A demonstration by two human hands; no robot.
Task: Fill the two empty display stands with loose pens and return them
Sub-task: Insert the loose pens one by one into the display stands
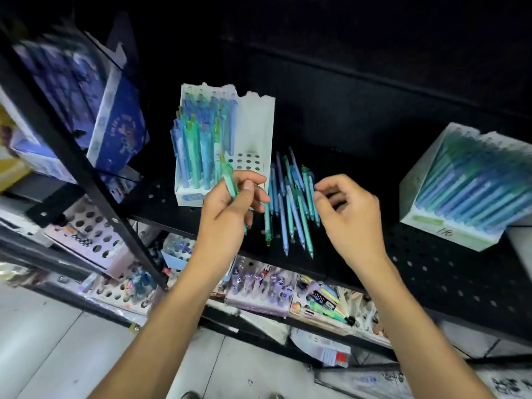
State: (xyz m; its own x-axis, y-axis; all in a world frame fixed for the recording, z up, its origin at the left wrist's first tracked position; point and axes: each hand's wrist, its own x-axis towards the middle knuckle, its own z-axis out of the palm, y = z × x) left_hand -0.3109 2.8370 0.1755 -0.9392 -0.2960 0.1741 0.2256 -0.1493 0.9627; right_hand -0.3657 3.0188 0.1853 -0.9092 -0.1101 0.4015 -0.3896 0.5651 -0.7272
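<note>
Head view, looking down at a black perforated shelf [431, 263].

Left hand [230, 208] raised in front of the white display stand [256, 131]; thumb and fingers pinch a green pen [230, 182], held tilted, its upper end just over the stand's lower right corner. The pen's lower end shows below the palm.

The stand sits on the shelf, leaning back. Its left and middle holes carry upright blue and green pens [198, 145]; the right part shows bare round holes and a blank white back panel.

Right hand [345, 214] hovers over the right edge of the loose pens [290, 208], fingers curled inward, fingertips close to the nearest pen. Whether they touch it or hold anything cannot be told.

The loose pens lie in a fanned heap flat on the shelf, just right of the stand, tips toward the person, blue and green mixed.

Far right on the same shelf: a second stand [466, 191], packed with blue-green pens, blurred, with a handwritten mark on its front.

Upper left: blue boxed goods [115, 119] behind a black upright post. Lower shelves hold more holed stands and assorted pens [325, 300].
</note>
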